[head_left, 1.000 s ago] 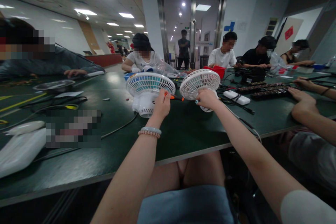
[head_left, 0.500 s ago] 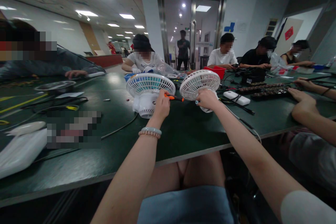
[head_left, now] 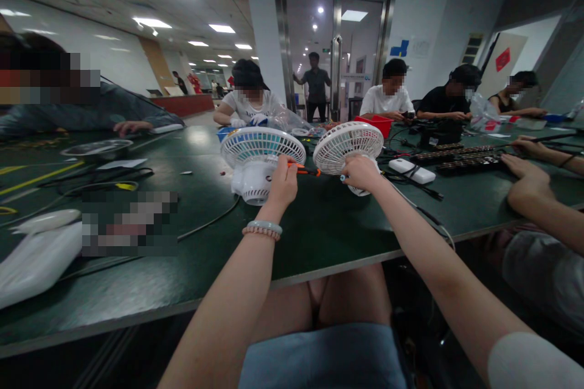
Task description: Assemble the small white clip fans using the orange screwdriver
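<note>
Two small white fans stand side by side before me, grilles tilted up. My left hand [head_left: 283,183] is closed around an orange-and-black handled screwdriver [head_left: 306,170] at the side of the left fan [head_left: 258,176]; its handle sticks out to the right, and its tip is hidden. My right hand [head_left: 360,172] is closed at the neck of the right fan [head_left: 347,141], just behind the grille. A small light-blue tip [head_left: 343,178] shows by its fingers; I cannot make out what it belongs to.
On the green table [head_left: 314,237] lie a white box-shaped device [head_left: 411,171] with a black cable, a white wrapped bundle [head_left: 41,261] and a grey cord. A red bin [head_left: 378,125] stands behind the fans. Co-workers sit across and at both sides; a co-worker's hands [head_left: 529,179] are at right.
The screwdriver handle has turned or shifted slightly in my left hand. My right hand and both fans hold their places. A person behind the glass door has spread their arms.
</note>
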### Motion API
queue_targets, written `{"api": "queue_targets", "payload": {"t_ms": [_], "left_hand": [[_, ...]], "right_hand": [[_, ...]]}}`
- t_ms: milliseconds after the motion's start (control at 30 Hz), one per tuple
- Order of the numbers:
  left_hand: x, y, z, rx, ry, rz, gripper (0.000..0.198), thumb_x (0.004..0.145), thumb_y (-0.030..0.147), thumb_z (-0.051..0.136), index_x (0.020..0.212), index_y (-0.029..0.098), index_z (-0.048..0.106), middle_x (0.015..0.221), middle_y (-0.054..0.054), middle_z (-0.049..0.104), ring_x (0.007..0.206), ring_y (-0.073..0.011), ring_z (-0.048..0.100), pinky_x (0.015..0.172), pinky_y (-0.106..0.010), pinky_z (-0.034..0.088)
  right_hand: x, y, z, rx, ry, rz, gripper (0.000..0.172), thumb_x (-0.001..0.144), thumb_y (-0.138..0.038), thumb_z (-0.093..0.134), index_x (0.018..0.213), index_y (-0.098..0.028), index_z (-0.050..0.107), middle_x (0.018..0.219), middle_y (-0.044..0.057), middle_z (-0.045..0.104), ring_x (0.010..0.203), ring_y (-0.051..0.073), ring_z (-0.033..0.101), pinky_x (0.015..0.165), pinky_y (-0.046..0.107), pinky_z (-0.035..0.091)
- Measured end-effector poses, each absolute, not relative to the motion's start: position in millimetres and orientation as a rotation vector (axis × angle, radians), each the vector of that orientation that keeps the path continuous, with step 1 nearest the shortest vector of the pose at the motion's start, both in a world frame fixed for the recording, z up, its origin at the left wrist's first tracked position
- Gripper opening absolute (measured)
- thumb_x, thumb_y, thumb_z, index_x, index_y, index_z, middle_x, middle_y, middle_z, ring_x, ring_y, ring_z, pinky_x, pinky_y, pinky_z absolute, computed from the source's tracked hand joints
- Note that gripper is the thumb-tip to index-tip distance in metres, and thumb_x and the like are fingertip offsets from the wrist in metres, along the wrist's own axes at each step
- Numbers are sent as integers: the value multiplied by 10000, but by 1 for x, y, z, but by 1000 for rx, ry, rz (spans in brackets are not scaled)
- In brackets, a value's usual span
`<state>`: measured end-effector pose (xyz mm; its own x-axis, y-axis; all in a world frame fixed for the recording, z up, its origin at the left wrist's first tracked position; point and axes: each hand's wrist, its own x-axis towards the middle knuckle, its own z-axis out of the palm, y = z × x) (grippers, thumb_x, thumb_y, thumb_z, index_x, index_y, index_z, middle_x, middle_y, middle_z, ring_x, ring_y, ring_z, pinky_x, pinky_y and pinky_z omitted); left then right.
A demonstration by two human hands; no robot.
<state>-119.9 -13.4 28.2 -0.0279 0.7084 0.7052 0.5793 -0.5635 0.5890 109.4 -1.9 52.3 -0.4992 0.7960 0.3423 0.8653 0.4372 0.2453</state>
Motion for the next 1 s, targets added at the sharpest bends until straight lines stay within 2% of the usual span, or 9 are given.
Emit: {"api": "queue_targets", "payload": {"t_ms": [467,667,767,1000], "left_hand": [[-119,-21,38,2175,1649,1567,323,854,456,352,753,187,501,599,5,497,584,-143,473,555,-261,326],[-117,-26,39,2039,1380,1563,205,809,299,353,775,183,519,510,29,447,490,-121,441,479,-240,327],[-117,-26,39,1991,1253,1555,219,761,221,325,797,175,535,474,32,429,454,-115,423,442,-233,312],[-120,-24,37,1985,1212,1573,262,741,206,305,798,162,557,454,27,414,424,-110,401,419,-234,287]], "right_hand": [[109,-4,54,-1492,-2532,-565,253,769,-343,544,924,-223,704,994,77,610,959,228,510,778,307,378],[110,-2,53,-1475,-2521,-564,233,760,-334,555,887,-216,710,1001,81,609,969,228,504,787,310,374],[109,-2,53,-1475,-2517,-568,233,762,-333,552,891,-218,709,1003,81,610,970,228,503,789,313,373],[109,-3,53,-1488,-2517,-558,234,763,-335,554,899,-223,708,1021,81,609,983,229,498,788,312,372]]}}
